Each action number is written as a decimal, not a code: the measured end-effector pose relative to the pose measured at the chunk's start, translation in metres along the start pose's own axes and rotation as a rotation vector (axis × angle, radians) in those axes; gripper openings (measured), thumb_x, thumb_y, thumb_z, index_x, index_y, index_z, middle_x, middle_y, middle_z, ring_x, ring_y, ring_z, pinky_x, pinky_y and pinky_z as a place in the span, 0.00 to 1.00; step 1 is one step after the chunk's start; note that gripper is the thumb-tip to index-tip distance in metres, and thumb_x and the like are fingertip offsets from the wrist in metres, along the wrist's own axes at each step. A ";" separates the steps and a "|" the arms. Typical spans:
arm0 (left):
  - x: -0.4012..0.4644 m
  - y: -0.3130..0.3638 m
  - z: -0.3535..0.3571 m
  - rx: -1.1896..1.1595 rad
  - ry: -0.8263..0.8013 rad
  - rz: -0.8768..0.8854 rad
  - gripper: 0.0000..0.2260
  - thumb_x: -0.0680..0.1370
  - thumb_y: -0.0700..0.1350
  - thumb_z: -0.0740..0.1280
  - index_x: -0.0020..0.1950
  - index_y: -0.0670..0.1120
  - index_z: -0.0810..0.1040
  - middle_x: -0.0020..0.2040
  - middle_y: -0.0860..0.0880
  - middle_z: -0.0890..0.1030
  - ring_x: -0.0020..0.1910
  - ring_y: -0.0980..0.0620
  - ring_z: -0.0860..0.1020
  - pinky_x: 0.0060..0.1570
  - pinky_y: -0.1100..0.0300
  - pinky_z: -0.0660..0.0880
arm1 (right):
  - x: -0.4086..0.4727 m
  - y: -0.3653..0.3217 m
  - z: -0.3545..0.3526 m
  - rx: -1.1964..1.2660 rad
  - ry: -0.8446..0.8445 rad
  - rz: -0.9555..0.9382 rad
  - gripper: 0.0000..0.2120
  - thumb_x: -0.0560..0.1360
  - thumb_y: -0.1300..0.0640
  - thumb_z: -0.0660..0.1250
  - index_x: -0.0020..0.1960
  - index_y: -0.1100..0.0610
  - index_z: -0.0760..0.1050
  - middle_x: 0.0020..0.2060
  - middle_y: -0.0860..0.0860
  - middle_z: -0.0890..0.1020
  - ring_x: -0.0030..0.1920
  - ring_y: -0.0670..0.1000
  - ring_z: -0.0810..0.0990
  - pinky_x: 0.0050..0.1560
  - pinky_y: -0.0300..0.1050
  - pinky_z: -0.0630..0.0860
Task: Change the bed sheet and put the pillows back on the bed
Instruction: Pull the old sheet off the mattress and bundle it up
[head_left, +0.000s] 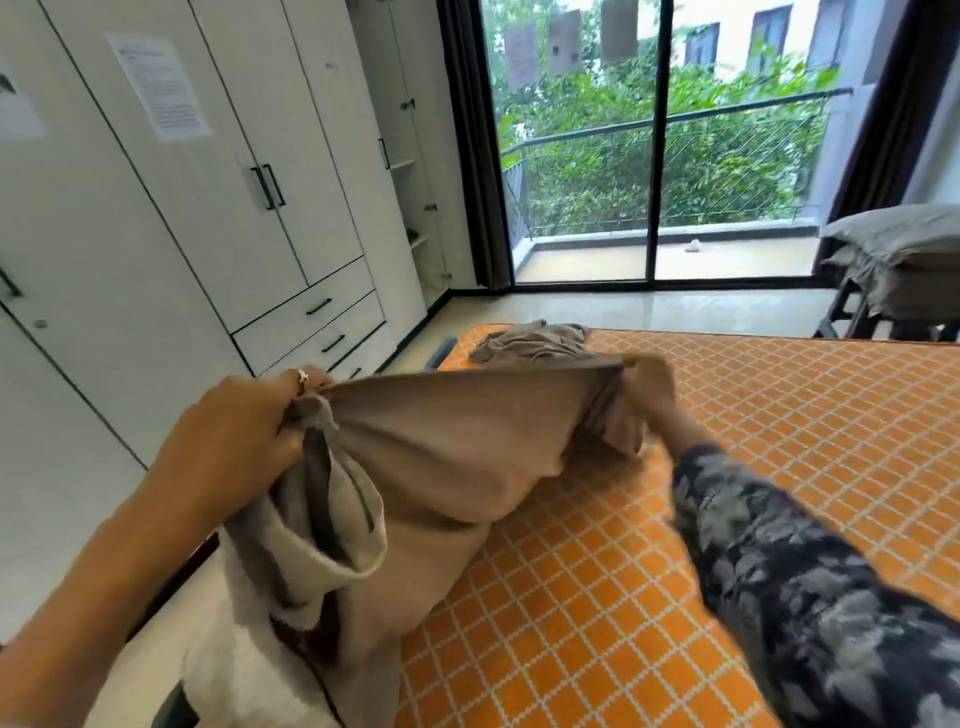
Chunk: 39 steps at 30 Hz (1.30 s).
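Note:
A beige bed sheet (447, 447) is stretched between my two hands above the near left part of the bare orange checked mattress (779, 415). My left hand (244, 421) grips a bunched edge of it at the left. My right hand (652, 387) is wrapped in the sheet's other end and mostly hidden by the cloth. The rest of the sheet hangs down over the mattress's left side. A further crumpled part of beige cloth (535, 340) lies at the mattress's far left corner. Grey pillows (898, 234) are stacked on a stand at the far right.
White wardrobes with drawers (218, 208) line the left wall, with a narrow strip of floor beside the bed. Glass sliding doors (660, 156) to a balcony stand beyond the bed, with dark curtains on either side.

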<state>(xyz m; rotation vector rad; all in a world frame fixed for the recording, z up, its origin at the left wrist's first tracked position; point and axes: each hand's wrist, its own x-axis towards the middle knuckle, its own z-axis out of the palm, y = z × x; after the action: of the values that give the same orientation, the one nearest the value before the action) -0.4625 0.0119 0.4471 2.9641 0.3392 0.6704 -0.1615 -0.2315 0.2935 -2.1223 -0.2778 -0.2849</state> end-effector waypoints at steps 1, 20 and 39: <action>0.013 0.006 0.002 -0.042 0.026 0.017 0.22 0.70 0.31 0.65 0.61 0.48 0.80 0.42 0.37 0.82 0.42 0.35 0.81 0.45 0.42 0.78 | 0.021 -0.015 -0.041 -0.027 0.095 -0.060 0.17 0.67 0.59 0.57 0.43 0.68 0.81 0.38 0.67 0.81 0.44 0.58 0.80 0.41 0.48 0.67; -0.016 -0.022 0.076 -0.077 -0.188 -0.250 0.24 0.67 0.50 0.60 0.62 0.51 0.80 0.56 0.41 0.82 0.57 0.38 0.79 0.57 0.42 0.74 | -0.084 0.088 -0.208 -0.351 -0.547 -0.212 0.15 0.73 0.61 0.71 0.34 0.43 0.77 0.26 0.33 0.77 0.34 0.32 0.76 0.38 0.28 0.67; -0.096 0.166 0.164 0.119 -0.484 0.107 0.11 0.75 0.50 0.60 0.56 0.50 0.74 0.53 0.48 0.80 0.56 0.44 0.78 0.48 0.52 0.74 | -0.248 -0.001 -0.067 0.080 -0.425 -0.428 0.20 0.72 0.53 0.52 0.48 0.60 0.80 0.40 0.55 0.80 0.42 0.53 0.78 0.45 0.43 0.72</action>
<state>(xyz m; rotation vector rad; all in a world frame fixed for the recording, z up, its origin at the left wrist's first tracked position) -0.4432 -0.1775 0.2810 3.1386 0.1857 -0.0767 -0.4033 -0.3090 0.2535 -2.0122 -0.9808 -0.0610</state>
